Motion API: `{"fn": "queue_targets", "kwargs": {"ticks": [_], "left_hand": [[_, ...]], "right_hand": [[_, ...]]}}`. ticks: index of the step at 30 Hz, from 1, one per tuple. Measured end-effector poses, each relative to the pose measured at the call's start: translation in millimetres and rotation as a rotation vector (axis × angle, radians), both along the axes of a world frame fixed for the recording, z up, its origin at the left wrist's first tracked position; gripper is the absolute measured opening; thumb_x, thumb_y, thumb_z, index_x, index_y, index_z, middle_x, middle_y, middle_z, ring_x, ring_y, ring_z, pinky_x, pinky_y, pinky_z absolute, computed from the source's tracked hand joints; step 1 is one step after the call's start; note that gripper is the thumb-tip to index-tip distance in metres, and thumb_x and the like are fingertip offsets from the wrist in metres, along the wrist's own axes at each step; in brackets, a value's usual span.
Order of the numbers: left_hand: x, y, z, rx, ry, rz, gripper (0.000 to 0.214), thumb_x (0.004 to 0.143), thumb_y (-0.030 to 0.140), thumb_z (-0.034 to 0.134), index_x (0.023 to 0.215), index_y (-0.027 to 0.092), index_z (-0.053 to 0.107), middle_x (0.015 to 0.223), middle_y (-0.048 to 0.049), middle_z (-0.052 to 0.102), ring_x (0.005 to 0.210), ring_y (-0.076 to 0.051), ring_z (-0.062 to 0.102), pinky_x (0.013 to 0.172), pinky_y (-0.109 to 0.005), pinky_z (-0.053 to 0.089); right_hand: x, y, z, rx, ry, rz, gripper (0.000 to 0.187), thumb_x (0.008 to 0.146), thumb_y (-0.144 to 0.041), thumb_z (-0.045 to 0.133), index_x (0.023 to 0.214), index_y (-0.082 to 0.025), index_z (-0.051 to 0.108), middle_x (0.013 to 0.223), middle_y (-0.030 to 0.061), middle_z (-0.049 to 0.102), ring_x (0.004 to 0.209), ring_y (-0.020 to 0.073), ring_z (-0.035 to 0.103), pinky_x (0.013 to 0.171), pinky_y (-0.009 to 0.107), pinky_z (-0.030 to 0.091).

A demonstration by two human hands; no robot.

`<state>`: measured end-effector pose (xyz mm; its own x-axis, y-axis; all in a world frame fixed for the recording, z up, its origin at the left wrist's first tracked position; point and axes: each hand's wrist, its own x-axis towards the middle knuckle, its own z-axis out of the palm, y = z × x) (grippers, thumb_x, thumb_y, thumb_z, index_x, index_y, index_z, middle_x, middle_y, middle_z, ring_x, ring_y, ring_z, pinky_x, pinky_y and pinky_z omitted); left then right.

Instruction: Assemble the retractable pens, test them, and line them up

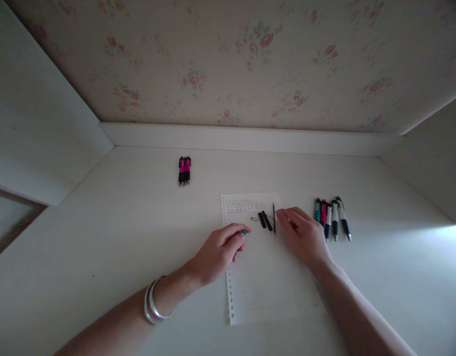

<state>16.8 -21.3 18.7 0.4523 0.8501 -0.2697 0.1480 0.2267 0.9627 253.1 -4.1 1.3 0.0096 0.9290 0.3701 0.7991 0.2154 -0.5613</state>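
My left hand (pixel 222 249) lies on a sheet of lined paper (pixel 267 277), its fingers curled round a small green pen part (pixel 244 231). My right hand (pixel 302 235) rests on the paper's right side, fingertips pinched near a thin black refill (pixel 274 217). Between the hands lie two short black pen pieces (pixel 265 220) and a tiny metal tip (pixel 254 218). What the right fingers hold is too small to name.
Several pens (pixel 332 217) with green, pink and white barrels lie in a row right of the paper. Two or three pink-and-black pens (pixel 184 170) lie together at the far left of the white desk (pixel 102 237). A flowered wall rises behind.
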Motion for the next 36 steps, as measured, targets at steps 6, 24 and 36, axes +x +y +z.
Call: {"fn": "queue_targets", "kwargs": {"ticks": [6,24,36], "left_hand": [[-0.5,2.1,2.1,0.265,0.082,-0.066,0.037,0.095,0.03,0.055,0.128,0.02,0.066,0.101,-0.005,0.058,0.068,-0.01,0.054,0.064,-0.025,0.047],[0.8,-0.2,-9.5,-0.016,-0.182,0.054,0.046,0.086,0.045,0.07,0.122,0.019,0.06,0.075,0.0014,0.061,0.06,-0.01,0.056,0.051,-0.019,0.047],[1.8,-1.0,-14.0,0.063,-0.221,0.096,0.044,0.092,0.056,0.058,0.113,0.017,0.061,0.067,0.0038,0.054,0.05,-0.008,0.05,0.044,-0.018,0.04]], "right_hand": [[-24.6,-15.0,14.0,-0.328,0.466,0.112,0.034,0.096,-0.047,0.053,0.102,-0.017,0.07,0.073,0.0026,0.067,0.055,0.0133,0.057,0.051,0.025,0.044],[-34.1,-13.3,24.6,-0.785,1.21,0.138,0.032,0.072,-0.044,0.082,0.074,-0.014,0.073,0.063,0.0009,0.067,0.052,0.008,0.056,0.047,0.018,0.045],[-32.0,-15.2,19.3,-0.875,1.135,0.188,0.032,0.076,-0.045,0.08,0.087,-0.015,0.074,0.08,0.0055,0.074,0.06,0.009,0.063,0.056,0.019,0.053]]}}
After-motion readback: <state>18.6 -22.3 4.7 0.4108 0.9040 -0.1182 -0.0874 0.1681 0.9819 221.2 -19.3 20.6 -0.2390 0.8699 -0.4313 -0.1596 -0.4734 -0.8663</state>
